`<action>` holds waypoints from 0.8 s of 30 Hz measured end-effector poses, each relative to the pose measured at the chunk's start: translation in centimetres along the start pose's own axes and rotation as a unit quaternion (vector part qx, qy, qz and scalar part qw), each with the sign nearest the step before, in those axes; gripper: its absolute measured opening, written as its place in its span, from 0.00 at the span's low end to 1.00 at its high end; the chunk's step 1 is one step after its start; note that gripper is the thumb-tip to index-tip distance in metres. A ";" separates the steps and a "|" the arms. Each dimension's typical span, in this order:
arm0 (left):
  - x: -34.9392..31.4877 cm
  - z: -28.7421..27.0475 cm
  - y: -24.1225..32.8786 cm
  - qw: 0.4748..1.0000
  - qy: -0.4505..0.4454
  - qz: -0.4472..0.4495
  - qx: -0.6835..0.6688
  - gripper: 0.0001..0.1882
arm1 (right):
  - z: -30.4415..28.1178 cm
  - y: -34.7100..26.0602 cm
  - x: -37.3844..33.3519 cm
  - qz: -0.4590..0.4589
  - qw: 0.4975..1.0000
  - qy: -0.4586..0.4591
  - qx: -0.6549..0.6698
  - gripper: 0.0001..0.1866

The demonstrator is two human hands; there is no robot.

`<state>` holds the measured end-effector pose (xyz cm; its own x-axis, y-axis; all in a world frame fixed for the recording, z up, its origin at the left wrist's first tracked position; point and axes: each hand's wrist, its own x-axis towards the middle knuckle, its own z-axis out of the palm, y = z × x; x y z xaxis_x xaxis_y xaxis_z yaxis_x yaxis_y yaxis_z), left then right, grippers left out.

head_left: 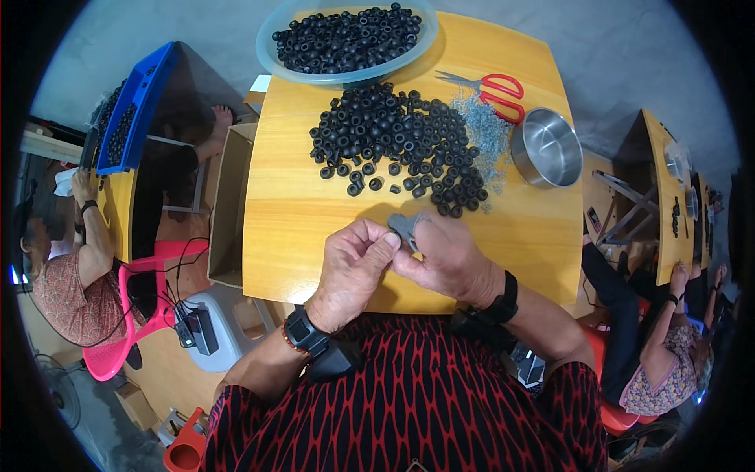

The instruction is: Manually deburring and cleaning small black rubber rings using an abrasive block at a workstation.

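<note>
My left hand [355,259] and my right hand [450,253] meet over the near part of the yellow table [287,228]. The left thumb and forefinger are pinched together against the right fingertips. A small grey, cloth-like piece [403,226] wraps the fingertips where the hands meet; whether it is worn or held is not plain. Anything else between the fingers is hidden. Just beyond my hands lies a heap of small black rounded parts with holes [377,130]. Beside it, to the right, is a spread of tiny pale grey pieces [484,130].
A translucent tub [346,77] of black parts stands at the far edge. Red-handled scissors [503,96] and a round metal bowl [546,149] are at the right. People sit at other tables on both sides. A pink chair [118,346] stands at left, near a cardboard box [230,208].
</note>
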<state>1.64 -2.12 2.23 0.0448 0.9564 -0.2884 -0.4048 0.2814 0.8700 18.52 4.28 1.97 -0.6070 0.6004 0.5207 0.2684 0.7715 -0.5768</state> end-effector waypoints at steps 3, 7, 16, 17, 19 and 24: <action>0.0 -0.1 0.1 1.000 0.002 -0.003 0.014 0.05 | -0.2 -0.3 0.1 -0.010 1.000 -0.005 -0.021 0.19; 0.4 -0.1 0.4 1.000 -0.014 0.007 0.006 0.05 | -0.2 -0.2 0.3 0.009 1.000 0.005 0.003 0.18; 0.7 0.6 0.4 1.000 -0.011 0.008 -0.006 0.05 | -1.4 0.1 0.3 0.079 0.994 -0.055 0.043 0.18; 0.6 0.6 0.1 1.000 -0.012 0.009 -0.006 0.05 | -1.4 0.1 0.2 0.079 0.995 -0.054 0.042 0.18; 0.6 0.4 -0.7 1.000 0.001 0.005 -0.019 0.05 | -1.3 -0.1 0.0 0.072 0.995 -0.064 0.021 0.18; 0.3 0.3 -1.0 0.998 0.019 -0.025 -0.055 0.04 | -0.4 0.0 -0.2 0.069 0.996 -0.050 0.019 0.17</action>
<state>2.31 -2.11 1.34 0.0345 0.9372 -0.3471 -0.5001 0.3169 0.8059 18.96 4.24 2.09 -0.6385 0.6744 0.3709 0.3272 0.6740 -0.6623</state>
